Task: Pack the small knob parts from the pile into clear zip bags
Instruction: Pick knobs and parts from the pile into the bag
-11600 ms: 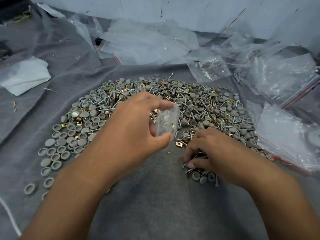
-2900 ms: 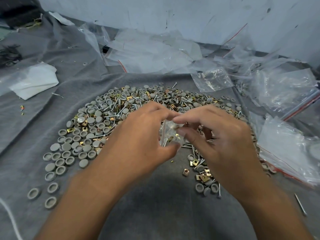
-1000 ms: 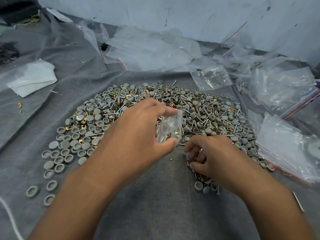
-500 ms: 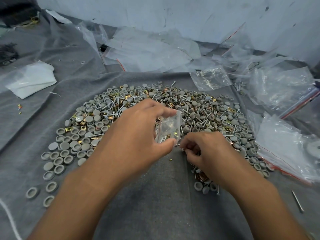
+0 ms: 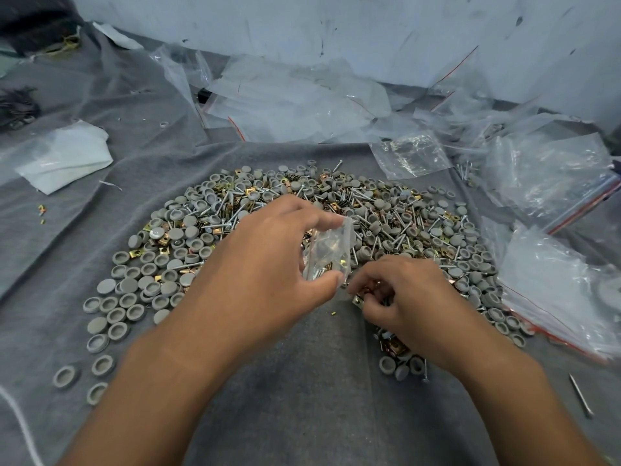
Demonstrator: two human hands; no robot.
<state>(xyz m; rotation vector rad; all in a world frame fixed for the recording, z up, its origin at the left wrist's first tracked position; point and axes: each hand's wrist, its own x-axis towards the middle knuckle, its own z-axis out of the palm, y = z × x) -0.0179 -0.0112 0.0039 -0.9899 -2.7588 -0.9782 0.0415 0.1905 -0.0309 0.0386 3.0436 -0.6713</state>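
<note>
- A grey cloth (image 5: 302,398) covers the surface; a pale wall (image 5: 336,28) stands at the top of the frame.
- The pile (image 5: 386,213) of knob parts lies at the centre.
- The left hand (image 5: 268,274) pinches a small zip bag (image 5: 331,252) between thumb and fingers.
- The right hand (image 5: 403,301) has its fingers curled together on small parts at the pile's lower edge.

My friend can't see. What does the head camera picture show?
A left hand holds a small clear bag while the right hand picks parts from a pile of grey caps, screws and brass clips on grey cloth.

Two bare forearms and hands (image 5: 265,277) (no sleeves, rings or watch in view), short nails.
</note>
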